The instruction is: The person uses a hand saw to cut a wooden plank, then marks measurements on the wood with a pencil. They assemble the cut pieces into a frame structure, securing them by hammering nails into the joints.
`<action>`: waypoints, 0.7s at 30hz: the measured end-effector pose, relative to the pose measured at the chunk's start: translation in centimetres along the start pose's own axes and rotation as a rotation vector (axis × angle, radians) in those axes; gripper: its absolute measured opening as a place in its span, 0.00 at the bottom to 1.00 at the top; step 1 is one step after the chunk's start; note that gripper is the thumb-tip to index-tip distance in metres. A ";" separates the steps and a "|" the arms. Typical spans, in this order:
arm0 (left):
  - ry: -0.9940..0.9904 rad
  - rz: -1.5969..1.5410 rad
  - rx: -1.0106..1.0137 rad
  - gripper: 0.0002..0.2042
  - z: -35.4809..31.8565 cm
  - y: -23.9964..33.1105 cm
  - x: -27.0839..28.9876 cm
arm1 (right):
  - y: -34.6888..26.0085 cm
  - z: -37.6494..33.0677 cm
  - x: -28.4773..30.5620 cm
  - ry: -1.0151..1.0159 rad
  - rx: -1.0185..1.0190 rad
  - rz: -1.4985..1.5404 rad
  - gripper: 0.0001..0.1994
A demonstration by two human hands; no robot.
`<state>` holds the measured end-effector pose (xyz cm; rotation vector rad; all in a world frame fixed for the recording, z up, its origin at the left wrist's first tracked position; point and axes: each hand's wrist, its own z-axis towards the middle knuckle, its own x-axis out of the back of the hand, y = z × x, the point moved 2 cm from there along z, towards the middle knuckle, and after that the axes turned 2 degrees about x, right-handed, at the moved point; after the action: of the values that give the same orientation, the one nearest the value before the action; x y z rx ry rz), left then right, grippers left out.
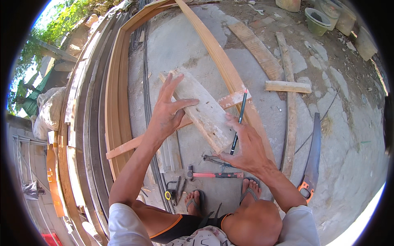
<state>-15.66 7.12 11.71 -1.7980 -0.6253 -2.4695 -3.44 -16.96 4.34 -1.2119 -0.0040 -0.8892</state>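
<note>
A short, weathered wooden board (204,107) with whitish stains is held up at a tilt between my two hands. My left hand (166,108) grips its far left edge, thumb on the face and fingers along the side. My right hand (247,143) holds the near right end. Between that hand's fingers stands a dark pencil (239,123), its reddish end pointing up. Beneath the board, a reddish wooden crosspiece (125,147) lies across a long wooden frame (217,51); the board hides part of it.
By my feet lie a hammer (217,175) with a red and black handle, pincers (219,161) and a tape measure (168,195). A handsaw (314,156) rests at right, near loose wooden strips (289,123). Long planks (88,119) line the left; buckets (317,22) stand far right.
</note>
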 end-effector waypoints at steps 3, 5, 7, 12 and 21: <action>0.108 0.033 -0.084 0.29 -0.2 0.3 -1.0 | 0.8 -1.2 -2.0 0.038 0.152 -0.112 0.30; 0.224 -0.020 0.051 0.31 -0.2 1.3 -1.7 | 1.9 -1.3 -2.7 0.119 0.224 -0.146 0.27; 0.330 -0.339 0.280 0.31 -0.2 1.7 -3.1 | 3.1 -1.1 -2.9 0.238 0.265 -0.091 0.25; 0.189 -2.027 0.788 0.40 0.3 -0.7 -7.8 | 3.8 -0.9 -3.5 0.258 0.232 -0.093 0.21; 0.077 -1.823 0.844 0.46 6.0 -1.2 -11.7 | 1.9 0.3 0.9 0.085 0.058 -0.089 0.29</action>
<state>-6.58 7.69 2.19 -0.5375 -3.5480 -1.6297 -1.56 -17.15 3.29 -1.1263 -0.0154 -1.0108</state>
